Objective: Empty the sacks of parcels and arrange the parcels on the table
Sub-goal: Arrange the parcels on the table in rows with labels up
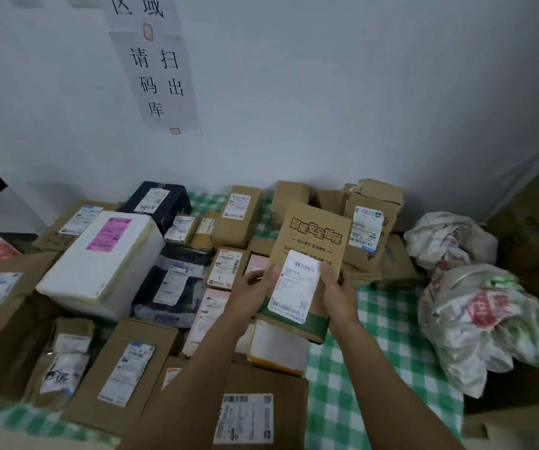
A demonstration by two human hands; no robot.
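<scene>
Both hands grip one brown cardboard parcel (314, 228) by its lower edges: left hand (255, 287) with thumb on the white shipping label (295, 287), right hand (336, 289) curled round the opposite side. Parcel is held tilted up, above the labelled parcels crowding the table (388, 323), which carries a green checked cloth. Two crumpled white sacks (479, 319) lie at the table's right end. White foam box (105, 264) sits left, among cartons.

sacks (450, 241) (485, 323): 2 | foam box (105, 271): 1 | dark parcels (157, 203) (174, 280): 2 | held brown parcel (313, 228): 1 | hands (255, 293) (336, 287): 2
</scene>
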